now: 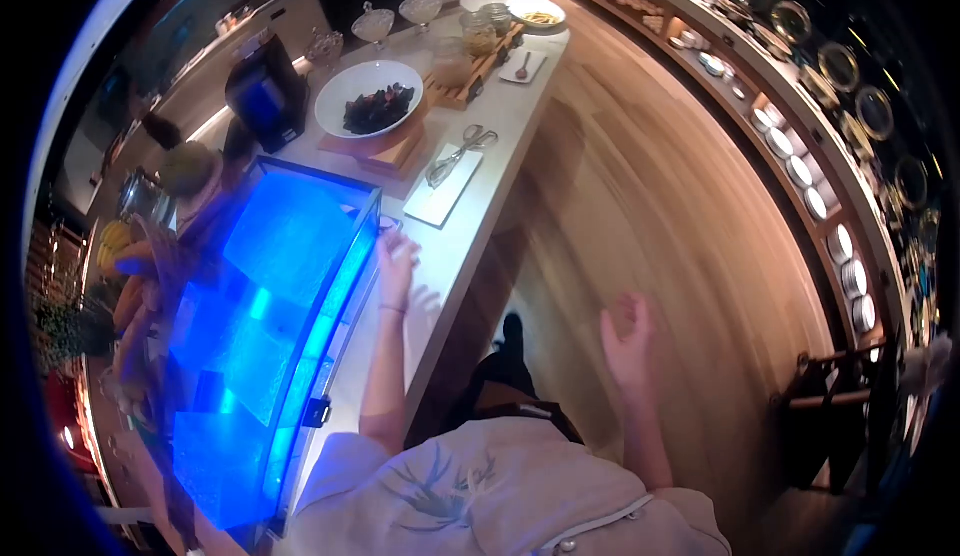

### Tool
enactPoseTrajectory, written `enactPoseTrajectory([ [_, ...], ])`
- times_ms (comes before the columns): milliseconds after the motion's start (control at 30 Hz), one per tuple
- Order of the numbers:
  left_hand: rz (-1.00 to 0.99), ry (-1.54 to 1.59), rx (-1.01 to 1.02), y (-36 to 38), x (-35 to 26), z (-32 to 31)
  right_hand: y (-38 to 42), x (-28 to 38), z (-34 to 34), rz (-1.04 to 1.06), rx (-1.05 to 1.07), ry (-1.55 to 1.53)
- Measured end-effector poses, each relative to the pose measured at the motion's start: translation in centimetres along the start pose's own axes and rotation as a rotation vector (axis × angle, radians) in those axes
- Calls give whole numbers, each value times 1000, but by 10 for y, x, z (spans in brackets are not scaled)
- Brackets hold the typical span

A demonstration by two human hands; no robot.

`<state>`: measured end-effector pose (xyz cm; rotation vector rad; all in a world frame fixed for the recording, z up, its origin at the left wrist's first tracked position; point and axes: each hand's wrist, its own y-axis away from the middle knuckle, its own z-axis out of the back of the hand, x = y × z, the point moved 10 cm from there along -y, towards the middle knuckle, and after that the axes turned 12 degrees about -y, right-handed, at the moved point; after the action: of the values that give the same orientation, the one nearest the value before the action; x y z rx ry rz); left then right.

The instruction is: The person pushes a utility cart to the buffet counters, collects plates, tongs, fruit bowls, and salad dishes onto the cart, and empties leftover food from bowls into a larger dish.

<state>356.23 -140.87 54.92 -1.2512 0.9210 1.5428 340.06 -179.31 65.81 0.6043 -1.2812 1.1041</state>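
Note:
My left hand [397,261] is at the front corner of a glass-sided display case [362,224] lit bright blue, over the pale counter [425,301]. Its fingers are loosely bent and apart, with nothing visible in them. Blue-glowing blocks [290,221] fill the case. Out over the wooden floor, my right hand [628,334] hangs in the air with fingers spread, holding nothing. Beyond my left hand, metal tongs [455,159] rest on a white rectangular plate [440,202].
A white bowl [335,106] of dark food stands on a wooden block [385,148]. Farther back are glass jars [487,22], a spoon [523,68] on a small dish, and a black box [265,96]. Shelves of stacked plates [800,172] line the right; fruit [125,249] lies left.

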Motion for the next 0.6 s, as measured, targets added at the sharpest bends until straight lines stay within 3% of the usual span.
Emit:
enactPoseTrajectory([
  [133, 16, 399, -165, -105, -36, 20, -72, 13, -66, 225, 254, -47],
  [233, 160, 413, -219, -169, -17, 21, -125, -9, -89, 235, 318, -46],
  [333, 294, 709, -100, -213, 22, 9, -182, -34, -90, 128, 296, -8],
  [400, 272, 773, -126, -225, 29, 12, -219, -57, -85, 59, 258, 28],
  [600, 363, 702, -104, -219, 73, 55, -315, -112, -86, -79, 191, 77],
])
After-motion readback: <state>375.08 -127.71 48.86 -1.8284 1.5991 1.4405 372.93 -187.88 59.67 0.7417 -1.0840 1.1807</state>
